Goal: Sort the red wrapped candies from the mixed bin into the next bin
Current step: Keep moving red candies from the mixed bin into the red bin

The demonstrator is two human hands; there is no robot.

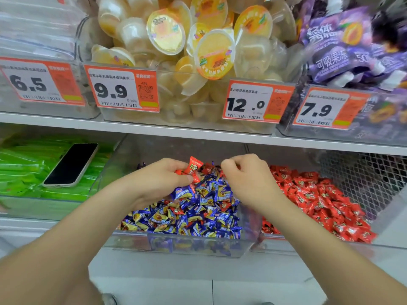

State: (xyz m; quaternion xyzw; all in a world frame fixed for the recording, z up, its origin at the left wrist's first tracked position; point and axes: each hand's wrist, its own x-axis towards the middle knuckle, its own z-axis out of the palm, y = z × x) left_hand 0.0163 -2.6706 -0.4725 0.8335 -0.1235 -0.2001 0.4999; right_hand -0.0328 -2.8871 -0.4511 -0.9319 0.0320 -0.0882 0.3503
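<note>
A clear mixed bin on the lower shelf holds a heap of blue wrapped candies with a few red ones among them. My left hand hovers over its back part and grips several red wrapped candies, one sticking up between thumb and fingers. My right hand is over the same heap, fingers curled down into the candies at the back; what they pinch is hidden. The neighbouring bin to the right is full of red wrapped candies.
A black phone lies on green packets in the bin to the left. The upper shelf carries bins of jelly cups and purple pouches, fronted by orange price tags. A mesh divider stands at the right.
</note>
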